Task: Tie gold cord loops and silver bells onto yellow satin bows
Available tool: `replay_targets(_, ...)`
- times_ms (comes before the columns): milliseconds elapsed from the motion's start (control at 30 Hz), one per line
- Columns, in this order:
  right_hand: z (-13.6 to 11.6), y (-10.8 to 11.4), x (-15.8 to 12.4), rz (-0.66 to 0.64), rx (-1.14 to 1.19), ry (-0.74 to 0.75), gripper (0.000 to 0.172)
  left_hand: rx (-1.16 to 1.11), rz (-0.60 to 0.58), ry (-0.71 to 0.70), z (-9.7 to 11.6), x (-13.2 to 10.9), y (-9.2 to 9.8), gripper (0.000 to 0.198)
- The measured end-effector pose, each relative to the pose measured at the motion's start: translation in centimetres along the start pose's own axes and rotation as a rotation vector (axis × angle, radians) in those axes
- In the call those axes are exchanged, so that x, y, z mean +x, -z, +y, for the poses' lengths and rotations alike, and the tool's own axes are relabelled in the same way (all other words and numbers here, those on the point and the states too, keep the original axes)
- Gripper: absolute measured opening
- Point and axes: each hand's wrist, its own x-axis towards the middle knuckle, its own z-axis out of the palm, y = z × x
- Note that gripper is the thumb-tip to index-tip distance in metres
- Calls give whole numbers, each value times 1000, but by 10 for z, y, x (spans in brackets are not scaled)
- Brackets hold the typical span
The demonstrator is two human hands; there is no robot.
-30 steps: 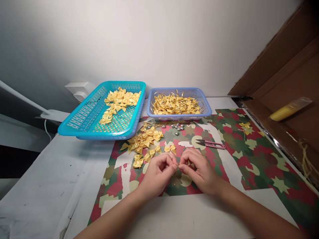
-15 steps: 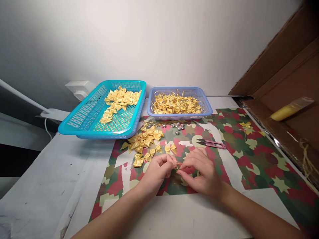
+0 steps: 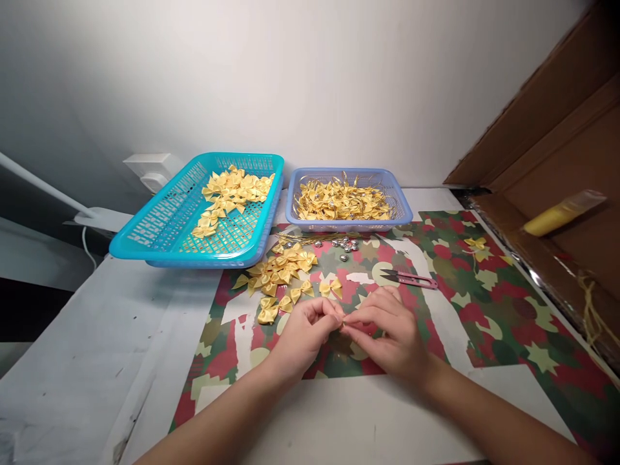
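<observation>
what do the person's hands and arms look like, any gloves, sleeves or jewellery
Two bare hands: the left hand and right hand wear no gloves, and no rings show. The left forearm and right forearm are bare too, with no sleeve, watch or bracelet in view down to the picture's edge.

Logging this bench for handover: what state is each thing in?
Left hand: pinched on gold piece.
Right hand: pinched on the same piece.
Teal basket: partly filled with bows.
Blue basket: heaped with bows.
Snips: lying on mat, untouched.
Loose bows: piled on mat.
</observation>
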Motion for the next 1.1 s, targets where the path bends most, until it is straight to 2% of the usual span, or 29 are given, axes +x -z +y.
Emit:
replay_targets(167, 2, -1, -2, 10, 30, -13, 7, 25, 6, -7, 0, 0, 0, 17)
replay_targets(500, -3, 0, -1, 60, -81, 33, 10, 20, -20, -44, -2, 0, 1, 23)
replay_targets(633, -3, 0, -1, 8, -55, 11, 11, 34, -44, -63, -3, 0, 2, 22)
replay_targets(833, 0, 2, 0, -60, 13, -78, 14, 182, -75, -175, 0, -1, 5, 23)
replay_targets(1000, 3, 7, 2, -123, 149, -184, 14, 320, -32, -122, 2, 0, 11, 27)
replay_targets(1100, 4, 8, 3, -126, 222, -271, 14, 358, -3, -137, 2, 1, 13, 28)
